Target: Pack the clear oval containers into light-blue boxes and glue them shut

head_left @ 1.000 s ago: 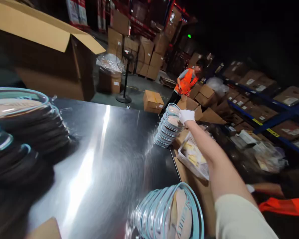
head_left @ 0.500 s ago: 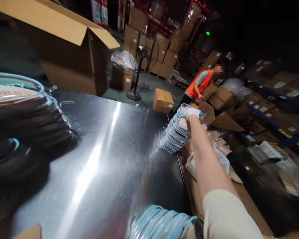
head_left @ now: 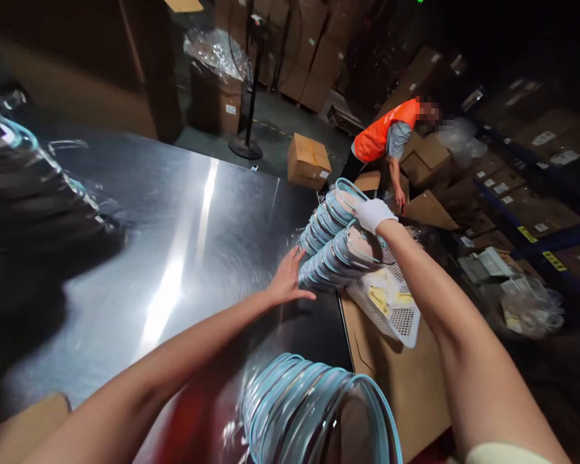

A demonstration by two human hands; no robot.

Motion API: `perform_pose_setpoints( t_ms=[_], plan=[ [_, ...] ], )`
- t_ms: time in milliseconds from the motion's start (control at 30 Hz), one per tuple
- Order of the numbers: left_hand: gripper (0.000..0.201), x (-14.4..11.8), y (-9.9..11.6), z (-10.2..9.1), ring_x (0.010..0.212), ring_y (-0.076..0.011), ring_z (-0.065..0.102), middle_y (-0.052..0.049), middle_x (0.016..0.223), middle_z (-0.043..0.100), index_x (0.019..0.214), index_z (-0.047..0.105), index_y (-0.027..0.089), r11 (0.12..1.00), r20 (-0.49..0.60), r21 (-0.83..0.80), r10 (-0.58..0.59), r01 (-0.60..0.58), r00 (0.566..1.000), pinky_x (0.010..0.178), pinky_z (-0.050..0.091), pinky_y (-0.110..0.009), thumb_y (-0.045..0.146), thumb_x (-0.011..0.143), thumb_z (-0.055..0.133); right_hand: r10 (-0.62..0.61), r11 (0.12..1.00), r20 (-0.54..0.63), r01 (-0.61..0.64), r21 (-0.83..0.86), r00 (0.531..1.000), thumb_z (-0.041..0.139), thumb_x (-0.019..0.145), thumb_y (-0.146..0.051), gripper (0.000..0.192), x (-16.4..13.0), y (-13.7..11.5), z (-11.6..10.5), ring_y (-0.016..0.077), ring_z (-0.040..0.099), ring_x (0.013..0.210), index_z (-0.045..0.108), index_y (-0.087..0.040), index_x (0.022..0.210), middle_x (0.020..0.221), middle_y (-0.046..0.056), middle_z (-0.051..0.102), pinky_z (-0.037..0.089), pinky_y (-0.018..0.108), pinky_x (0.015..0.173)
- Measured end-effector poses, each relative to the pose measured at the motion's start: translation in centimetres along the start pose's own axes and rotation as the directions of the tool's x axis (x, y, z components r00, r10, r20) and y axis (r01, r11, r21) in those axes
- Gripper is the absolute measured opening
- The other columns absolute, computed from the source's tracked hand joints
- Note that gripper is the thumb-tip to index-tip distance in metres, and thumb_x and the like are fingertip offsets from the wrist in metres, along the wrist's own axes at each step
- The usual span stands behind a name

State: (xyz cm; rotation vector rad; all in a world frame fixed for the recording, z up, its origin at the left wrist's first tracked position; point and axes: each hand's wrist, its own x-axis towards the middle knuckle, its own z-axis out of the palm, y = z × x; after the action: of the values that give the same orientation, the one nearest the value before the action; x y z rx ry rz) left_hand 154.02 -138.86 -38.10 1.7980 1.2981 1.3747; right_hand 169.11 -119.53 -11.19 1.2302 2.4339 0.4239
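Since the earlier frame the bare left hand [head_left: 286, 281] has been brought into view and is now laid against the base of a leaning stack of blue-rimmed lids [head_left: 336, 248]; a second stack [head_left: 326, 212] is now seen just behind the first.

Nearest the camera, another stack of blue-rimmed lids [head_left: 314, 412] is seen lying on its side at the near edge of the steel table [head_left: 174, 212]. A cardboard surface [head_left: 406, 386] is set to the right of the table, below its edge.

Further out, the left hand is held flat with fingers spread, touching the lower lids of the leaning stack; nothing is clasped in it. The gloved right hand [head_left: 373, 214] is rested on the top of the same stack, fingers curled over the uppermost rim; whether the rim is truly pinched cannot be told. The stack is placed at the far right corner of the table, tilted to the right over a white perforated basket [head_left: 396, 309] holding yellow-printed packets.

At the left edge, dark stacked items [head_left: 24, 193] are seen blurred.

Beyond the table, a closed cardboard box [head_left: 308, 160] is seen on the floor, a fan stand [head_left: 246, 129] near it, and a person in an orange vest [head_left: 381, 138] is bent over open cartons.
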Motion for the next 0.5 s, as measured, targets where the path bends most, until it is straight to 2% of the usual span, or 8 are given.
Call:
perform_pose_setpoints(
  t_ms=[67,133,200,267,333,400,467,500],
  plan=[
    [0.132,0.1,0.9,2.5,0.167,-0.0531,0.026,-0.031,0.178,0.027,0.173,0.027,0.021,0.998,-0.100,-0.033,0.050,-0.053,0.994,0.134,0.025,-0.074,0.099,0.074,0.067,-0.057,0.997,0.065,0.059,-0.040,0.996,0.054,0.108,-0.016,0.026,-3.0,-1.3,-0.3,0.0314,0.079,0.099,0.078,-0.005,0.111,0.107,0.024,0.083,0.058,0.042,0.093],
    [0.122,-1.2,1.6,2.9,0.171,-0.0473,0.018,-0.021,0.185,0.013,0.175,0.016,0.032,0.996,-0.183,-0.055,0.061,-0.073,0.981,0.137,0.021,-0.071,0.096,0.082,0.062,-0.126,0.990,0.095,0.131,-0.049,0.988,0.052,0.108,-0.015,0.027,-6.1,-2.7,-0.3,0.0344,0.078,0.105,0.076,-0.007,0.116,0.112,0.024,0.081,0.057,0.043,0.095],
    [0.118,-2.8,1.8,1.5,0.174,-0.0431,0.009,-0.015,0.188,0.000,0.176,0.004,0.039,0.995,-0.275,-0.085,0.027,-0.052,0.961,0.139,0.016,-0.069,0.096,0.086,0.054,-0.195,0.980,0.085,0.197,-0.018,0.977,0.051,0.106,-0.013,0.027,-9.2,-4.0,0.0,0.0345,0.077,0.111,0.074,-0.008,0.119,0.117,0.024,0.080,0.056,0.042,0.099],
    [0.114,-3.9,1.4,-0.6,0.175,-0.0397,0.005,-0.013,0.188,-0.003,0.176,-0.003,0.037,0.992,-0.339,-0.127,-0.062,0.019,0.939,0.141,0.013,-0.065,0.097,0.090,0.042,-0.257,0.966,0.020,0.256,0.045,0.966,0.048,0.107,-0.014,0.030,-12.2,-5.1,0.4,0.0342,0.075,0.119,0.073,-0.009,0.123,0.125,0.023,0.079,0.055,0.042,0.106],
    [0.111,-4.2,0.7,-2.5,0.175,-0.0353,0.007,-0.014,0.188,0.002,0.177,0.000,0.031,0.969,-0.340,-0.213,-0.192,0.123,0.921,0.142,0.011,-0.058,0.096,0.093,0.032,-0.288,0.948,-0.069,0.295,0.118,0.955,0.046,0.108,-0.016,0.034,-15.1,-6.0,0.7,0.0341,0.072,0.129,0.073,-0.012,0.127,0.135,0.022,0.077,0.054,0.045,0.113],
    [0.108,-4.0,0.0,-3.4,0.175,-0.0323,0.011,-0.014,0.187,0.012,0.177,0.011,0.025,0.930,-0.280,-0.298,-0.299,0.214,0.912,0.142,0.010,-0.054,0.095,0.096,0.025,-0.289,0.933,-0.121,0.308,0.184,0.950,0.047,0.109,-0.023,0.036,-17.9,-6.3,1.0,0.0335,0.070,0.133,0.074,-0.018,0.132,0.143,0.018,0.075,0.051,0.048,0.119],
    [0.106,-3.6,-0.3,-3.3,0.172,-0.0320,0.021,-0.014,0.183,0.029,0.172,0.032,0.021,0.897,-0.188,-0.355,-0.345,0.264,0.920,0.142,0.014,-0.053,0.095,0.096,0.025,-0.237,0.931,-0.133,0.264,0.253,0.962,0.048,0.110,-0.034,0.039,-20.6,-6.0,1.6,0.0331,0.070,0.135,0.073,-0.025,0.138,0.147,0.012,0.074,0.049,0.051,0.123],
    [0.105,-3.5,-0.3,-3.0,0.169,-0.0326,0.030,-0.014,0.178,0.040,0.166,0.044,0.020,0.887,-0.139,-0.372,-0.344,0.273,0.928,0.141,0.021,-0.054,0.095,0.096,0.023,-0.167,0.935,-0.134,0.200,0.292,0.977,0.047,0.110,-0.039,0.043,-21.9,-5.6,2.0,0.0333,0.069,0.136,0.071,-0.027,0.143,0.149,0.011,0.073,0.049,0.053,0.124]
  ],
)
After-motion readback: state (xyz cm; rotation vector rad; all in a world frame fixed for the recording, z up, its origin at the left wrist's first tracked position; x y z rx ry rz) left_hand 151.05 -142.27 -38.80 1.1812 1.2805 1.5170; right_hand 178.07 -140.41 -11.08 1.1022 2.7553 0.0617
